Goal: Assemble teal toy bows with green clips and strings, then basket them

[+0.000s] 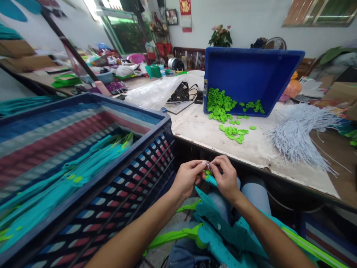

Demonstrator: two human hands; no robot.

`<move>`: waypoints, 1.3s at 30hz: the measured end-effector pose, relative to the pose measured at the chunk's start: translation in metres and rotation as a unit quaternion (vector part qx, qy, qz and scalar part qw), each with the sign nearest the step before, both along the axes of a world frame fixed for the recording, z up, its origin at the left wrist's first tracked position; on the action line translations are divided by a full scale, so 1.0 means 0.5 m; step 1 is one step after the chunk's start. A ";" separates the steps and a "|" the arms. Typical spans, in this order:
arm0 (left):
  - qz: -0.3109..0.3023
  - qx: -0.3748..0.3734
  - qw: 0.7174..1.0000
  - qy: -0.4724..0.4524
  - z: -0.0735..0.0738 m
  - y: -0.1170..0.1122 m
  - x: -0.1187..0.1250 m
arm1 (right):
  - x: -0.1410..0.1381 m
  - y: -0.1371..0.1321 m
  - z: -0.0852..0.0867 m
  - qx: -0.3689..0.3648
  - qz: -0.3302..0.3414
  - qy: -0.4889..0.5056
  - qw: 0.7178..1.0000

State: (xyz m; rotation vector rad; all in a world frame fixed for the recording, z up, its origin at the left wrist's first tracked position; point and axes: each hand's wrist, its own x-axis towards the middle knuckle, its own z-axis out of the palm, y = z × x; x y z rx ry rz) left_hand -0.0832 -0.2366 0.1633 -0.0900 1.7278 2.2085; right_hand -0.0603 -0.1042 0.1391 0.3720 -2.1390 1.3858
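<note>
Both forearms reach forward from the lower edge of the view and converge, bringing the left hand (187,178) and right hand (225,178) close together above the lap, just short of the near edge of the bench (256,152). Fingers are bent, with thumb and fingertips of each hand pinched on a thin white cord (208,163), which curves between them directly above the teal-and-green plastic assembly (214,227) lying across the lap.
</note>
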 end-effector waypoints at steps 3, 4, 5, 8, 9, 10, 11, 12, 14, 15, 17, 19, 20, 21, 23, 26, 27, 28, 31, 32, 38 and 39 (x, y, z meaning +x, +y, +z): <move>-0.050 -0.001 0.999 0.002 0.001 -0.006 -0.004 | 0.001 0.001 0.005 -0.006 -0.017 0.011 1.000; -0.061 -0.007 0.998 0.007 0.002 -0.008 -0.005 | 0.000 0.001 0.006 -0.008 -0.016 0.014 1.000; -0.069 -0.012 0.997 0.012 0.002 -0.009 -0.005 | -0.001 0.001 0.005 -0.010 -0.011 0.017 1.000; -0.065 -0.019 0.997 0.023 0.004 -0.004 -0.003 | -0.006 0.004 0.001 -0.008 0.035 0.016 0.999; -0.056 -0.021 0.998 0.023 0.005 0.000 -0.002 | -0.007 0.005 0.000 -0.005 0.049 0.014 0.999; -0.044 -0.022 0.999 0.020 0.005 0.005 -0.001 | -0.007 0.006 -0.001 -0.001 0.056 0.013 0.998; -0.031 -0.023 0.999 0.015 0.006 0.009 -0.001 | -0.007 0.008 -0.001 0.002 0.055 0.014 0.998; -0.020 -0.024 0.999 0.011 0.007 0.014 -0.001 | -0.007 0.009 -0.001 0.006 0.048 0.019 0.999; -0.007 -0.022 1.000 0.009 0.011 0.020 -0.003 | -0.007 0.015 0.002 0.027 0.028 0.044 0.998; -0.009 -0.020 1.000 0.010 0.013 0.021 -0.004 | -0.008 0.019 0.004 0.041 0.022 0.059 0.997; -0.026 -0.010 1.000 0.005 0.019 0.020 -0.009 | -0.011 0.029 0.010 0.072 0.021 0.082 0.994; -0.048 0.002 0.999 -0.003 0.026 0.016 -0.013 | -0.015 0.040 0.020 0.092 0.027 0.078 0.992; -0.059 0.003 0.998 -0.002 0.029 0.014 -0.015 | -0.017 0.045 0.026 0.098 0.033 0.067 0.992; -0.069 -0.001 0.998 0.004 0.030 0.013 -0.015 | -0.019 0.049 0.033 0.103 0.039 0.054 0.992; -0.084 -0.024 0.996 0.028 0.030 0.013 -0.014 | -0.021 0.057 0.047 0.115 0.050 0.024 0.992; -0.087 -0.071 0.991 0.071 0.021 0.018 -0.009 | -0.021 0.063 0.066 0.154 0.050 -0.032 0.986; -0.081 -0.086 0.989 0.089 0.017 0.021 -0.007 | -0.020 0.063 0.070 0.179 0.048 -0.048 0.982; -0.077 -0.099 0.986 0.108 0.012 0.023 -0.006 | -0.019 0.063 0.072 0.211 0.046 -0.057 0.975; -0.078 -0.130 0.976 0.154 0.001 0.026 -0.005 | -0.016 0.058 0.068 0.330 0.026 -0.035 0.943; -0.080 -0.137 0.974 0.164 -0.001 0.026 -0.005 | -0.014 0.057 0.065 0.358 0.015 -0.017 0.934; -0.095 -0.189 0.963 0.169 0.005 0.021 -0.006 | -0.008 0.065 0.032 0.250 0.018 0.055 0.967; -0.104 -0.197 0.961 0.164 0.004 0.021 -0.007 | -0.007 0.068 0.027 0.225 0.024 0.054 0.973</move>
